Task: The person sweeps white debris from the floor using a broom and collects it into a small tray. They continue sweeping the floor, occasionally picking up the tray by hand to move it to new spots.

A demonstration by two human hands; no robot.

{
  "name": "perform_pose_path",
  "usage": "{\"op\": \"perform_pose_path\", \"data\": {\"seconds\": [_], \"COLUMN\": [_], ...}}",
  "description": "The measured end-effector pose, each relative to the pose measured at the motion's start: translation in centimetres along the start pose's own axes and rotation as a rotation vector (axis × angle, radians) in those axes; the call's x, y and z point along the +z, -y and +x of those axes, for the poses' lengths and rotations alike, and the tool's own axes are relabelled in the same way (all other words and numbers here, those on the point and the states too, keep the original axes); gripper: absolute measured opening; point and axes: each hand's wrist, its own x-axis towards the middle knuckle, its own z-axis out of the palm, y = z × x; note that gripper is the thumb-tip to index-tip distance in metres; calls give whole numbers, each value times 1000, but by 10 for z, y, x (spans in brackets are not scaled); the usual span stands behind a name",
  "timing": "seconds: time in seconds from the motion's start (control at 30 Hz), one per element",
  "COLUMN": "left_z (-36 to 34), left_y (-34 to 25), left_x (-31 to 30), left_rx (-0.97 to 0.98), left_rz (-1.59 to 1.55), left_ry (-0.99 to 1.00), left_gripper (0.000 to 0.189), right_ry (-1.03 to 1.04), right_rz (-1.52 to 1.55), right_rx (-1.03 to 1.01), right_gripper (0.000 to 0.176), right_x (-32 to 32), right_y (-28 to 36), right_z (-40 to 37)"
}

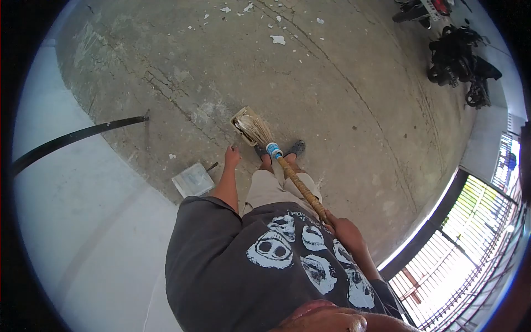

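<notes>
My right hand [344,229], near the shirt front, is closed around the wrapped handle of a broom [301,187]. The broom slants down and away, with a blue and white band above its pale bristles [253,128]. The bristles lie over a tan, shallow rectangular container [239,113] on the floor, with dark matter at its edge. My left hand [233,156] hangs near the container, fingers curled in; whatever they hold, if anything, is hidden. Below and left of it lies a flat whitish square object [193,180] with a short dark handle.
Cracked concrete floor [354,127] spreads around my feet, with several white flakes [277,40] farther off. A black pole [83,134] stands by the white wall [94,221] at left. Motorcycles [459,61] are parked at upper right; a barred gate [453,254] is at right.
</notes>
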Motion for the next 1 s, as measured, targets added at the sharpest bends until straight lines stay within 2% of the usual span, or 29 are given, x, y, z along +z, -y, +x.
{"op": "perform_pose_path", "data": {"seconds": [0.47, 0.57, 0.77, 0.83, 1.0], "left_z": [18, 14, 3, 1, -4], "left_y": [46, 45, 41, 39, 40], "left_x": [4, 9, 12, 13, 21], "left_rx": [-41, -29, -33, -85, -136], "left_rz": [-245, -295, -353, -486, -531], "left_ry": [-51, -79, -66, -31, 7], "left_gripper": [49, 50, 48, 48, 50], "right_ry": [49, 114, 91, 99, 101], "right_rz": [-22, 37, 8, 10, 37], "right_rx": [22, 74, 58, 72, 72], "right_gripper": [53, 53, 53, 53, 54], "right_x": [-11, -11, 0, 3, 13], "right_y": [0, -1, -12, -16, -29], "right_z": [-19, -22, -20, -17, -13]}}
